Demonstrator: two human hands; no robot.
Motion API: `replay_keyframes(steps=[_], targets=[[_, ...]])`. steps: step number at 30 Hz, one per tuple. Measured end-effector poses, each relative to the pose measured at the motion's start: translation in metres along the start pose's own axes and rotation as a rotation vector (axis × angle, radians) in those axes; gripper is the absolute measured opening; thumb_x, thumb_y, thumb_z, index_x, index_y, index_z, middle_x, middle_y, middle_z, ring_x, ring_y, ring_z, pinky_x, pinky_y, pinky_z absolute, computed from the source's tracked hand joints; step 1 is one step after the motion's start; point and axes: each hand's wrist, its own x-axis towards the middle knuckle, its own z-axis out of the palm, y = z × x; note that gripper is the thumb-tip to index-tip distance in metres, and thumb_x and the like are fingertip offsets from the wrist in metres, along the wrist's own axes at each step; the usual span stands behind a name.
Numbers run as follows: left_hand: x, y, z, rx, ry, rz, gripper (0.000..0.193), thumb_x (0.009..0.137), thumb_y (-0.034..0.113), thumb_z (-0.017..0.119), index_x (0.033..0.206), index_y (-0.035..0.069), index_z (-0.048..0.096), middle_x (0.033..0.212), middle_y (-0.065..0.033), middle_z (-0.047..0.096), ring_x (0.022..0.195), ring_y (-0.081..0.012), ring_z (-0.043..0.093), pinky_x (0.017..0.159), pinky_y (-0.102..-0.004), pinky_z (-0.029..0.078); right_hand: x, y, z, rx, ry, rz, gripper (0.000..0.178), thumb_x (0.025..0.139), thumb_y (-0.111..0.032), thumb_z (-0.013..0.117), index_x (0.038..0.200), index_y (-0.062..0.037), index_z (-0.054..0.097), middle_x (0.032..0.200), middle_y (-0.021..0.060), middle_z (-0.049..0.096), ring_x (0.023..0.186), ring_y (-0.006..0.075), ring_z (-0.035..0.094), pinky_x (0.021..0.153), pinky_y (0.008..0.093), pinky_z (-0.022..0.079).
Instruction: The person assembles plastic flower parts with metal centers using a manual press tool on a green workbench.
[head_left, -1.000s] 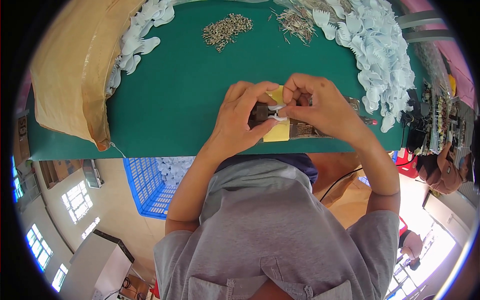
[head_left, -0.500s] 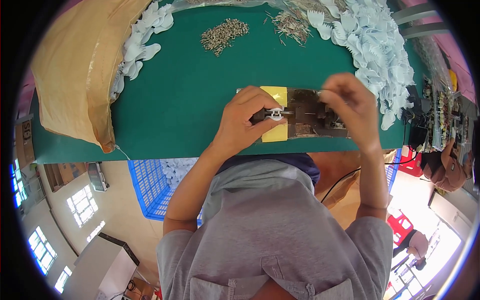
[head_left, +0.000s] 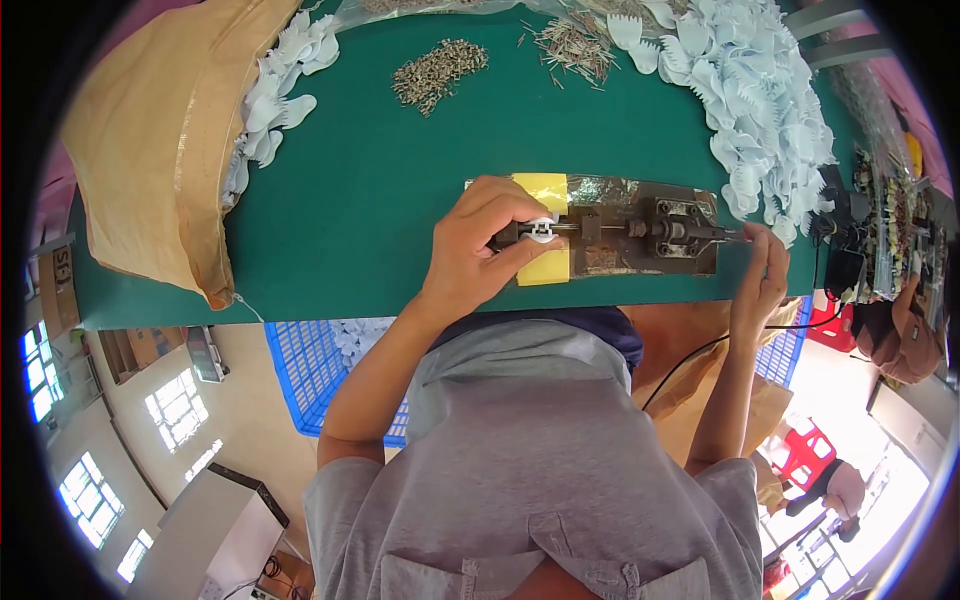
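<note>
My left hand (head_left: 470, 250) pinches a small white plastic clip (head_left: 543, 230) between thumb and forefinger, at the left end of a hand-operated metal jig (head_left: 605, 192). A thin metal rod of the jig points toward the clip. Yellow tape (head_left: 542, 270) crosses the jig's dark base below the held clip. At the other end, my right hand (head_left: 762, 275) has its fingertips closed on the jig's metal lever (head_left: 722, 234), which lies out to the right. The fingers partly hide the lever's tip and the clip's sides.
Small metal springs (head_left: 438, 75) and thin metal pins (head_left: 578, 52) lie in heaps at the far side of the green table (head_left: 370, 220). White toothed plastic pieces (head_left: 760, 120) pile up at right, with more beside a brown paper bag (head_left: 155, 150). A blue basket (head_left: 310, 375) is below.
My right hand has moved right and down from above the jig to the lever, which now extends rightward. My left hand keeps its pinch on the clip.
</note>
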Motion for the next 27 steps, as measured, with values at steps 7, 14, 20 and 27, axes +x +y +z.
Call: replay_keyframes(steps=[7, 14, 20, 27], targets=[[-0.002, 0.001, 0.001, 0.095, 0.045, 0.022, 0.025, 0.08, -0.001, 0.088, 0.099, 0.002, 0.074, 0.099, -0.0083, 0.074, 0.096, -0.0228, 0.067, 0.085, -0.0352, 0.053, 0.003, 0.001, 0.006, -0.199, -0.035, -0.156, 0.015, 0.105, -0.011, 0.063, 0.108, -0.0031, 0.076, 0.105, 0.0068, 0.074, 0.106, 0.0238, 0.059, 0.096, 0.0361, 0.046], [-0.002, -0.001, 0.001, 0.084, 0.034, 0.025, 0.024, 0.079, -0.002, 0.088, 0.097, 0.002, 0.073, 0.098, -0.009, 0.074, 0.095, -0.023, 0.067, 0.084, -0.0353, 0.053, 0.001, 0.0, 0.008, -0.325, -0.011, -0.11, 0.019, 0.107, -0.014, 0.061, 0.102, -0.0017, 0.074, 0.101, 0.0054, 0.073, 0.105, 0.022, 0.06, 0.094, 0.0359, 0.046], [-0.003, 0.001, 0.003, 0.069, 0.038, -0.014, 0.023, 0.079, -0.002, 0.088, 0.097, 0.002, 0.074, 0.099, -0.0092, 0.074, 0.094, -0.0228, 0.068, 0.084, -0.035, 0.053, 0.051, 0.033, -0.022, 1.397, -0.161, 0.485, 0.033, 0.114, -0.025, 0.052, 0.086, -0.0074, 0.058, 0.081, 0.0012, 0.052, 0.08, 0.0141, 0.045, 0.078, 0.0313, 0.038], [-0.004, -0.003, 0.001, 0.062, 0.055, -0.002, 0.024, 0.079, -0.002, 0.088, 0.098, 0.001, 0.074, 0.1, -0.0089, 0.074, 0.095, -0.0229, 0.067, 0.085, -0.0343, 0.053, 0.047, -0.096, 0.015, 0.866, -0.279, 0.042, 0.044, 0.114, -0.017, 0.041, 0.072, -0.0064, 0.046, 0.061, -0.0031, 0.036, 0.054, 0.0071, 0.028, 0.05, 0.0277, 0.02]])
